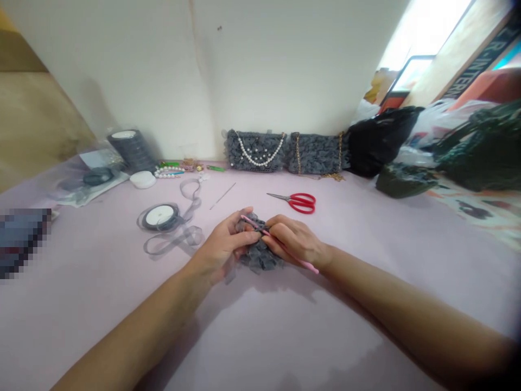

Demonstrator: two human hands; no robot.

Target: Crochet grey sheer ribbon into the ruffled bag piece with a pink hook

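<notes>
My left hand (224, 243) and my right hand (293, 239) meet at the middle of a pale pink table (260, 336). Between them lies a small ruffled grey ribbon piece (260, 255). The left hand's fingers are closed on its left side. My right hand grips a pink crochet hook (303, 263), whose tip pokes into the top of the grey piece. A sheer grey ribbon (185, 233) trails left from the piece toward a ribbon spool (159, 215).
Red scissors (299, 201) and a thin metal needle (222, 196) lie beyond my hands. Two finished grey ruffled bags (285, 152) lean on the wall, one with a pearl strap. Ribbon rolls (129, 146), beads and a white dish (142, 180) sit at the back left; plastic bags (382, 144) pile at the right.
</notes>
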